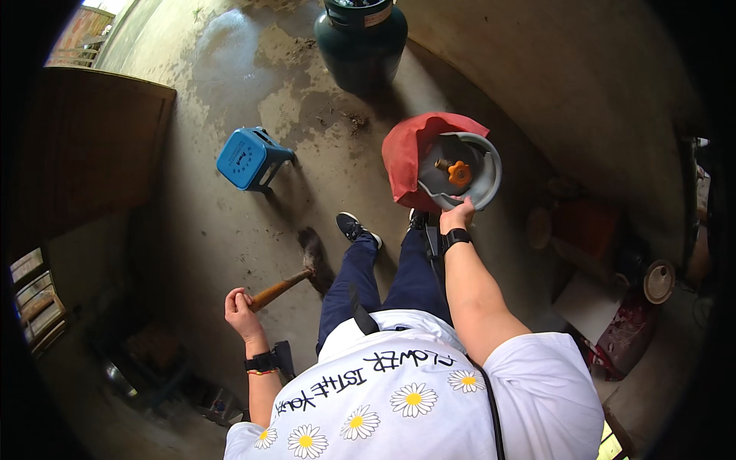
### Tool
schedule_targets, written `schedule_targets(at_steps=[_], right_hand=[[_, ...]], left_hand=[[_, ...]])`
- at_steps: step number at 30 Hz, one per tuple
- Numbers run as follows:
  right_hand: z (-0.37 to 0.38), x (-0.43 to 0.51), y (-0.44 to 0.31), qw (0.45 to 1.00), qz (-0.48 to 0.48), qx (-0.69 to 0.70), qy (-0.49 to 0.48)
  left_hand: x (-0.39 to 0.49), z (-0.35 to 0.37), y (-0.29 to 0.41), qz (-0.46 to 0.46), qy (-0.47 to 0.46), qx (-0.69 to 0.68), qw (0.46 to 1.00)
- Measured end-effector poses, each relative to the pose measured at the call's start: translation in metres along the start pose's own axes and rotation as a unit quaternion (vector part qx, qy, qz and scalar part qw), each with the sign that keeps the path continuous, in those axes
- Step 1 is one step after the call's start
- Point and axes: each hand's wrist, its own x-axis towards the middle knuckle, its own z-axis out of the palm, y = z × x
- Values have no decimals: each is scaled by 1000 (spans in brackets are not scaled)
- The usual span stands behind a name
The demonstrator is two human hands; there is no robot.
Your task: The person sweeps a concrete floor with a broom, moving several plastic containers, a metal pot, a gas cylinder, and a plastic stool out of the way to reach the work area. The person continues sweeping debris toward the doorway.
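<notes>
My right hand [457, 215] grips the grey metal collar [490, 183] of a gas cylinder. Inside that collar are an orange valve handwheel [459, 173] and a brass outlet [441, 165]. A red cover [404, 150] wraps the cylinder's left and far sides; its lower body is hidden. On the other side, my left hand [242, 313] is closed around the end of a wooden handle [280, 289]. The handle leads to a dark, worn tool head [315, 256] near my left leg, whose exact kind I cannot tell.
A blue plastic stool [246, 159] stands on the stained concrete floor [230, 230] ahead to the left. Farther ahead is a dark green gas cylinder [362, 52]. A brown wooden panel [103, 144] rises at left. Boxes and a round lid [659, 282] sit at right.
</notes>
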Motion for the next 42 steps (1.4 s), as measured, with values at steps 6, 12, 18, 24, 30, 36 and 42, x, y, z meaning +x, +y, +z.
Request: schedule_targets(at_steps=[6, 12, 18, 24, 30, 36, 42], right_hand=[[25, 15, -14, 997, 6, 78, 16], [69, 28, -36, 988, 55, 144, -25], [93, 36, -42, 982, 107, 155, 5], [77, -1, -75, 915, 285, -244, -147], [115, -1, -145, 211, -520, -588, -582], [200, 53, -180, -68, -570, -573, -585], [193, 38, -116, -429, -426, -461, -650]], left_hand=[[-14, 6, -4, -5, 27, -2, 1000], [-38, 25, -4, -5, 43, 8, 999], [-69, 49, -8, 1, 64, 22, 998], [-96, 70, -12, -2, 76, 36, 996], [-88, 87, -9, -9, 95, 42, 995], [-68, 112, -6, -12, 66, 42, 997], [-87, 124, -8, -10, 106, 69, 992]])
